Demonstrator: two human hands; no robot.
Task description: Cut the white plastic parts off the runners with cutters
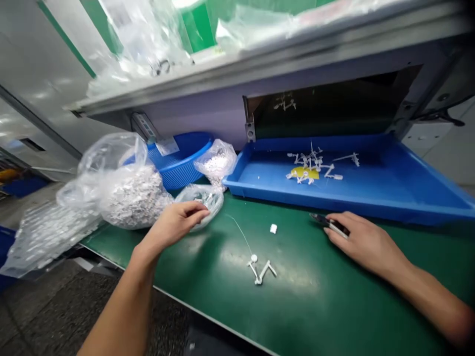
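The green-topped table (315, 316) runs across the view, its front edge dropping to a dark speckled floor (67, 316). Open mat lies between the hands, where a white moulded plastic runner (261, 272) rests with a thin thread (241, 236) curving from it towards a small white piece (273, 228). The left hand (174, 225) lies against a small clear plastic bag (208, 200) at the table's back edge, fingers half curled; whether it grips the bag I cannot tell. The right hand (365, 242) is closed around black-handled side cutters (328, 223), their tips pointing left. Behind it sits a blue tray (371, 210) holding white runners (315, 165) and a yellow piece (304, 173). A large clear bag of small white parts (133, 198) slumps at the table's left end, beside a blue basket (181, 168) and another white-filled bag (217, 163). Packed clear bags (48, 232) overhang the table's left edge, and more plastic sits on a shelf (260, 84) overhead.
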